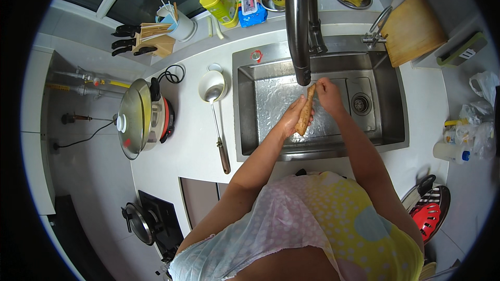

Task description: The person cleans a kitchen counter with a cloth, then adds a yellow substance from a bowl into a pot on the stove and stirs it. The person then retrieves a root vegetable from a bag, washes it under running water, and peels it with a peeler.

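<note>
Over the stainless steel sink [269,125], my left hand [293,119] is closed round the lower part of a long, brown, wet-looking root vegetable [306,113], perhaps a lotus root or yam. My right hand [329,95] is at the root's upper tip, fingers bent; whether they grip it cannot be told. The dark metal faucet [299,27] arches down, its spout just above the root's tip. Water lies on the sink's bottom, and the round drain [360,103] is to the right of my hands.
Left of the sink are a white bowl [204,86] with a ladle [215,121], and an electric pot with a glass lid [134,119]. Behind stand a knife block [166,45] and yellow bottle [219,0]. A wooden cutting board [414,29] leans at the back right.
</note>
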